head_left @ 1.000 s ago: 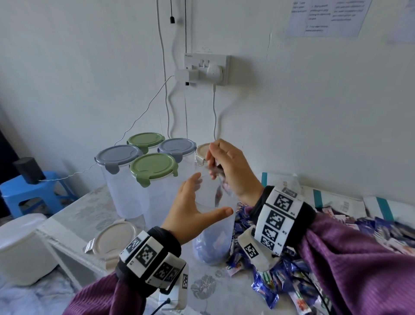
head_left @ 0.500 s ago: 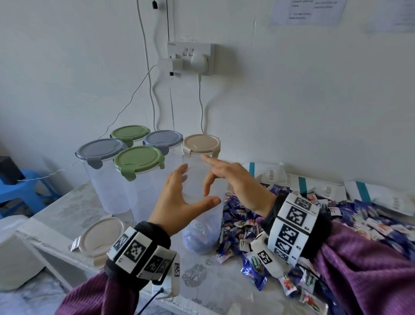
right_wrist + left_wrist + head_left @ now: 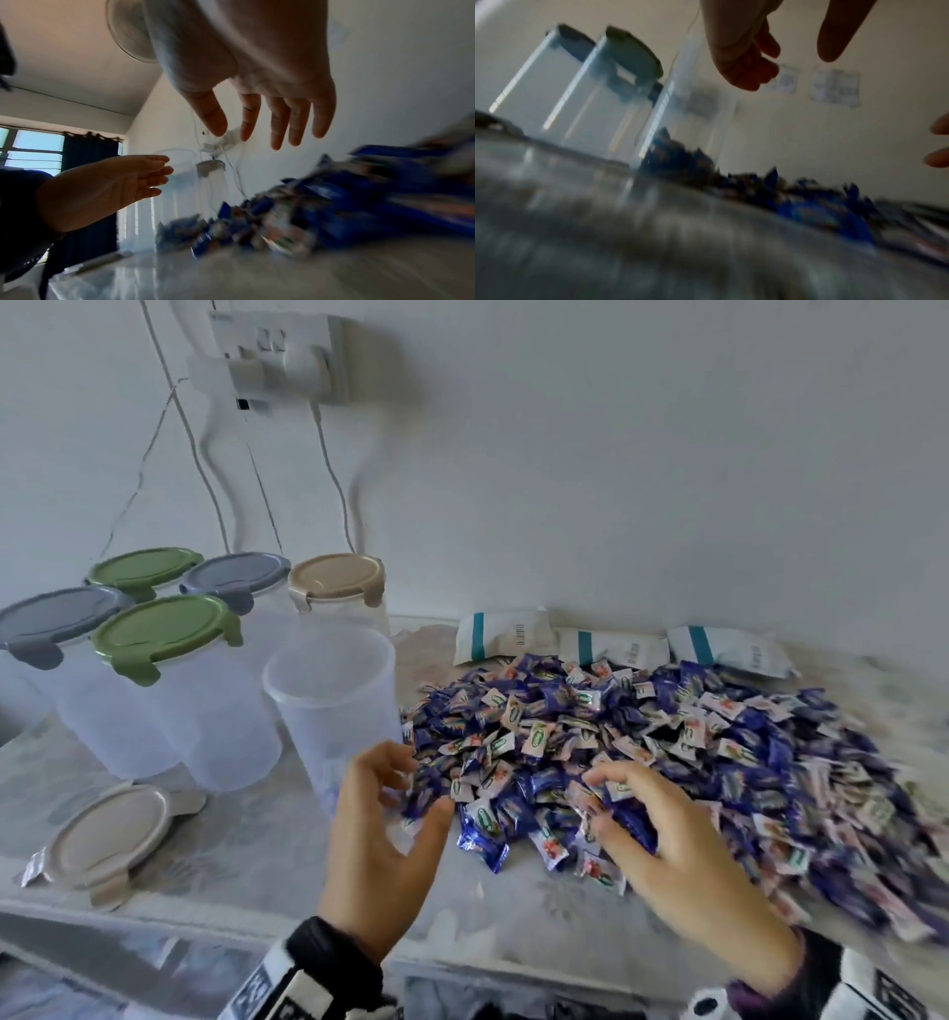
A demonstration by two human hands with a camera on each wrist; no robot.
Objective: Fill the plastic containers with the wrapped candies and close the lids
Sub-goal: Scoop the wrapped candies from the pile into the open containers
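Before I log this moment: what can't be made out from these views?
- Fill level of the open container: head view, left hand covers its base; left wrist view blurred.
- Whether the right hand holds any candies: head view, fingertips buried in the pile; right wrist view smeared.
- Contents of the lidded containers: frosted walls.

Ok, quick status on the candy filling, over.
Both hands open, left hand and right hand reaching into the candy pile. Open container holds a few candies, its beige lid off. Nothing in the way.

5 lidded containers [image 3: 169,690], 1 open container [image 3: 334,706], 1 loose lid [image 3: 110,834], 3 white packets [image 3: 506,634].
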